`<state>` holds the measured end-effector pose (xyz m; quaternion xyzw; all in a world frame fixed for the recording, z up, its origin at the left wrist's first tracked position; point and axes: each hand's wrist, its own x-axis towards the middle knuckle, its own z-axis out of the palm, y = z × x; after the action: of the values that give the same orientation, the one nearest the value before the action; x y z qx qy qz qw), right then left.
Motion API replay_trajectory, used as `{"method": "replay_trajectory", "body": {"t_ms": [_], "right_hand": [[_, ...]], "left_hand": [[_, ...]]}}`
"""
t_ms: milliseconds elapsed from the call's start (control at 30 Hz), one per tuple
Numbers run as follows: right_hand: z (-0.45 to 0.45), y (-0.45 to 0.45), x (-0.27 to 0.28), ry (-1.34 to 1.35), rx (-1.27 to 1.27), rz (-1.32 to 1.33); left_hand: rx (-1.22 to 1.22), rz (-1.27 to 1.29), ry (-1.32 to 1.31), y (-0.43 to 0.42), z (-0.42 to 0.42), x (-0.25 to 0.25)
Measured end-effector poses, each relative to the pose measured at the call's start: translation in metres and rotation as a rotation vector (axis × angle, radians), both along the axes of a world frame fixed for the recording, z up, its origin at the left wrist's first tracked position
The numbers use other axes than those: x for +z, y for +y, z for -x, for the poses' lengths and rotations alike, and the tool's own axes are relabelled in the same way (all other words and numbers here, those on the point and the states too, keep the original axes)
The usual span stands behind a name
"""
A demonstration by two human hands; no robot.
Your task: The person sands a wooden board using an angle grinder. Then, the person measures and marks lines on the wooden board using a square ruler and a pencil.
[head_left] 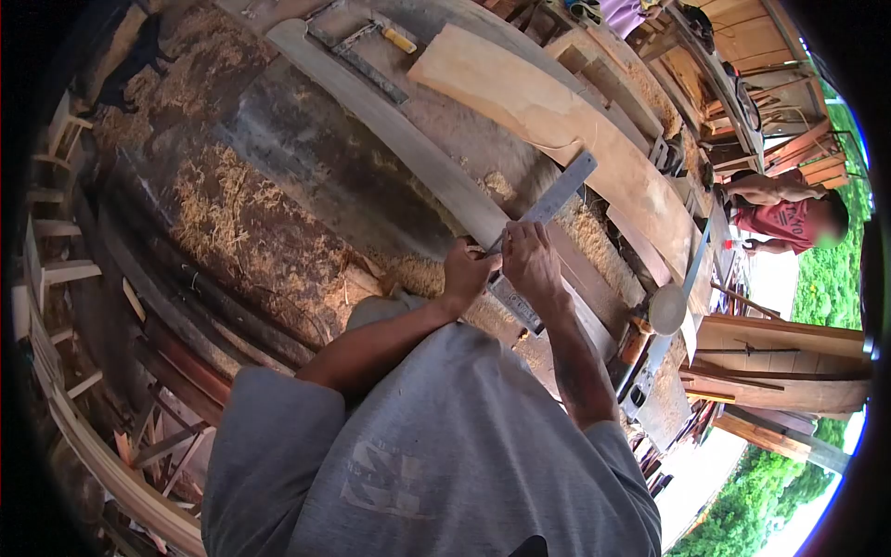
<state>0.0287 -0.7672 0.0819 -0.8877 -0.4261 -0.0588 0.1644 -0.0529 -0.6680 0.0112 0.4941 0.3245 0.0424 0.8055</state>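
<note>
A metal square (564,188) lies across a long narrow plank (390,130), its flat blade pointing up and to the right. My right hand (531,264) is closed over the middle of the square, fingers pressed together on the metal. Beside it, at the plank's near end, my left hand (468,277) has its fingers curled in a pinch. Something small and dark shows at those fingertips, too hidden to name. The lower part of the square (515,304) comes out below my right hand.
A wide pale board (548,102) lies beyond the plank. A handsaw (654,364) and a round-headed mallet (666,309) lie to the right. A yellow-handled tool (399,39) rests at the top. Wood shavings (223,200) cover the left. A person (780,215) in red stands at right.
</note>
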Motion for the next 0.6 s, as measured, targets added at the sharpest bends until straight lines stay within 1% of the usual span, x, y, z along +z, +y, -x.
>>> {"method": "replay_trajectory", "body": {"t_ms": [67, 133, 167, 233, 267, 300, 367, 400, 433, 500, 533, 567, 600], "right_hand": [[0.009, -0.002, -0.003, -0.01, -0.022, 0.023], [0.019, -0.006, -0.007, 0.023, 0.271, -0.037], [0.019, -0.007, -0.009, 0.023, 0.269, -0.035], [0.018, -0.006, -0.008, 0.283, 0.182, -0.06], [0.015, -0.006, -0.007, 0.284, 0.181, -0.06], [0.01, -0.008, -0.006, 0.439, 0.096, -0.094], [-0.007, -0.009, -0.001, 0.74, -0.072, -0.161], [-0.013, -0.012, -0.011, 0.686, -0.142, -0.116], [-0.021, -0.017, -0.024, 0.689, -0.134, -0.113], [-0.042, -0.025, -0.041, 0.458, -0.098, -0.141], [-0.048, -0.023, -0.023, 0.379, -0.095, -0.019], [-0.049, -0.016, -0.009, 0.38, -0.094, -0.019], [-0.049, -0.008, 0.007, 0.322, -0.092, -0.087]], "left_hand": [[0.001, -0.006, -0.002, -0.002, 0.002, -0.004], [0.005, -0.013, -0.007, -0.001, 0.003, -0.007], [-0.012, -0.056, -0.005, 0.001, 0.004, -0.009], [-0.025, -0.1, -0.004, 0.003, 0.003, -0.01], [-0.035, -0.046, -0.042, 0.002, 0.003, -0.01], [-0.046, 0.007, -0.08, 0.001, 0.003, -0.01], [-0.045, -0.004, -0.048, -0.001, 0.001, -0.01], [-0.039, -0.015, -0.013, -0.001, 0.0, -0.009], [-0.031, -0.015, -0.01, 0.001, 0.001, -0.002], [-0.089, 0.066, 0.072, 0.006, 0.003, 0.01], [-0.084, 0.065, 0.073, 0.007, 0.003, 0.01], [-0.089, 0.064, 0.072, 0.007, 0.004, 0.01], [-0.095, 0.064, 0.068, 0.006, 0.003, 0.01]]}}
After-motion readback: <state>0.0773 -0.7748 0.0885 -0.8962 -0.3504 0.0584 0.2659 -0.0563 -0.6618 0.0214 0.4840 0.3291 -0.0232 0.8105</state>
